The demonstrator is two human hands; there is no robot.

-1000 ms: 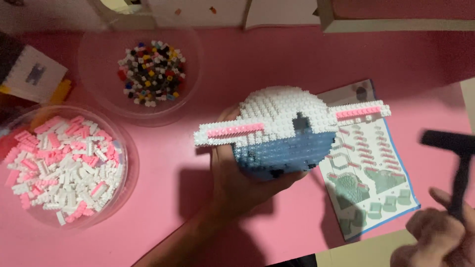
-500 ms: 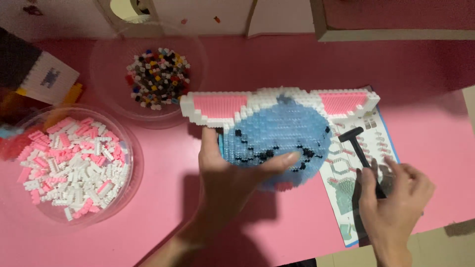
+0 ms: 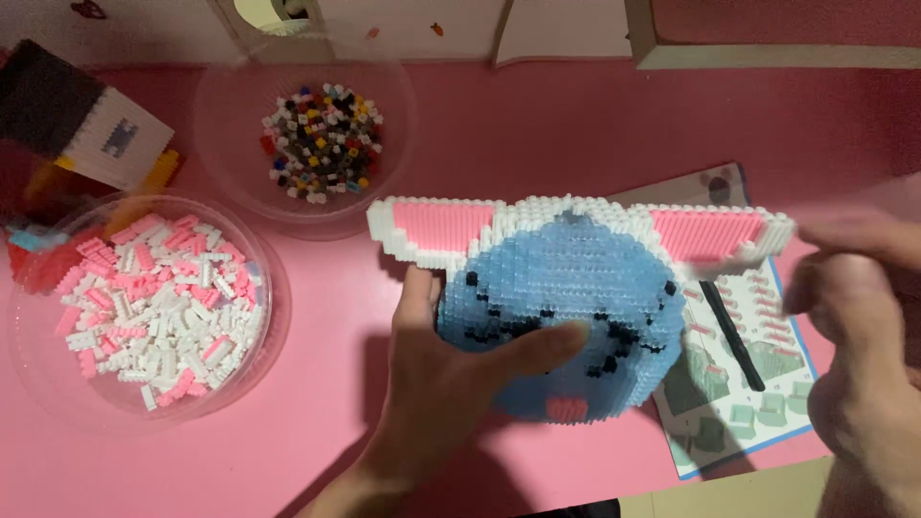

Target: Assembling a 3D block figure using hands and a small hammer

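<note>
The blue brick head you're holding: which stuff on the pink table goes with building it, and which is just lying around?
Part of the building:
blue brick head, in the left hand
right hand, blurred beside it
instruction sheet
black tool on the sheet
bowl of pink and white bricks
bowl of mixed dark bricks

Just lying about:
black and white brick model
open book

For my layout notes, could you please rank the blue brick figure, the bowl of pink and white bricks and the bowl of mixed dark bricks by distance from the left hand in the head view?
1. Blue brick figure: held in the left hand.
2. Bowl of pink and white bricks: to its left.
3. Bowl of mixed dark bricks: up-left, farther back.
</note>
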